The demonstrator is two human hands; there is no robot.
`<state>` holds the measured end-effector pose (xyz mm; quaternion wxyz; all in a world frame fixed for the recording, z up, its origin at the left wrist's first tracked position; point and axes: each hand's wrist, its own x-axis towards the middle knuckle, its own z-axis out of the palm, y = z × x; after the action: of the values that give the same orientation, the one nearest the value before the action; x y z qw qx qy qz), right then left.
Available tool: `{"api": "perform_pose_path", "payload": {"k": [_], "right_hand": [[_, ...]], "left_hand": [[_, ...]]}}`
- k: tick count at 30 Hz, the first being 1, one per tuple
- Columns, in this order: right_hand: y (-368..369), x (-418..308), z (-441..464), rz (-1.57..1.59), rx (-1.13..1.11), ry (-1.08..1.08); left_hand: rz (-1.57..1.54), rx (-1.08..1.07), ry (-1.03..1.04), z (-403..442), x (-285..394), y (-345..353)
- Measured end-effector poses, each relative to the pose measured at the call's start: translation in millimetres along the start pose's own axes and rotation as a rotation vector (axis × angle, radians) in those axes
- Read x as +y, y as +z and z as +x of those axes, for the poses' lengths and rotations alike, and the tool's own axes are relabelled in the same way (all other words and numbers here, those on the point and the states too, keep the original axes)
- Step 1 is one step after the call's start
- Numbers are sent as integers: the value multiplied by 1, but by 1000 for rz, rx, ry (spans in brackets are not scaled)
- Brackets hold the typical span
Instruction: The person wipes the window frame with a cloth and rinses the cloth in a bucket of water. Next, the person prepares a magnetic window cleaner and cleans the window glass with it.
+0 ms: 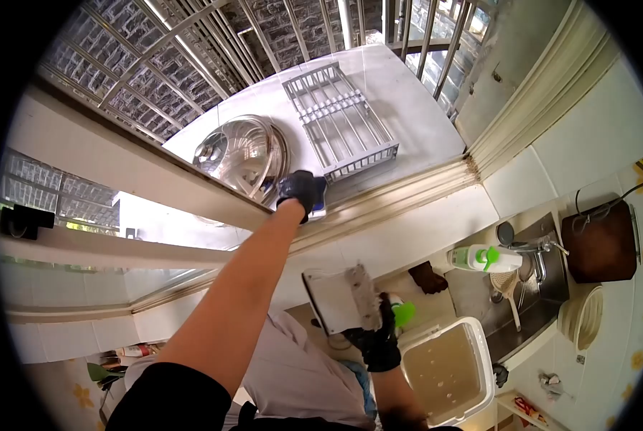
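Note:
My left hand point(300, 192), in a dark glove, reaches out over the window sill. Its fingers are closed on a blue cloth point(320, 192), which lies against the ledge beside the near corner of a metal rack point(344, 121). Just left of that hand, steel lids or bowls point(246, 154) are stacked on the white ledge. My right hand point(379, 343), in a black glove, grips the edge of a flat white panel point(332, 298) with a greyish, dirty strip along its right side. The panel is tilted above the counter.
A white tub point(447, 373) of murky water stands right of my right hand. Farther right are a white bottle with a green cap point(485, 258), a sink point(533, 305) and a brown board point(599, 242). The window frame point(142, 161) crosses at the left; metal bars point(257, 36) enclose the ledge.

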<state>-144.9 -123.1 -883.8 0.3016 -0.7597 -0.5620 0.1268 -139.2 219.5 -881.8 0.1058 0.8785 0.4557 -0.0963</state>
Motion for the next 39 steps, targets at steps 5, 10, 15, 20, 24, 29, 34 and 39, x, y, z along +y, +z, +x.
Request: {"api": "perform_pose_path", "payload": {"k": [5,10,15,20,24,29,34,39], "right_hand": [[-5,21,-3,56,330,167],[-43,54,3,-393,340,131],[-104,56,46,-621,329,91],[-135,-2,144,448,90,113],[-85,7,222,557,117,-46],[-75,-89,336,138,281,-930],[-35,-147,387,815,-117,-481],[-38,-162,406,314,108,-882]], "left_hand": [[84,48,260,-32,12,-31],[-183,517,421,-82,2,-37],[-985,423,214,-178,16,-86],[-1735,183,-152,-265,-29,-70],[-2005,225,-301,-313,-54,-86],[-2298,457,-286,-342,-83,-81],[-2324,458,-215,-351,-108,-99],[-1784,352,349,-300,-112,-139]]}}
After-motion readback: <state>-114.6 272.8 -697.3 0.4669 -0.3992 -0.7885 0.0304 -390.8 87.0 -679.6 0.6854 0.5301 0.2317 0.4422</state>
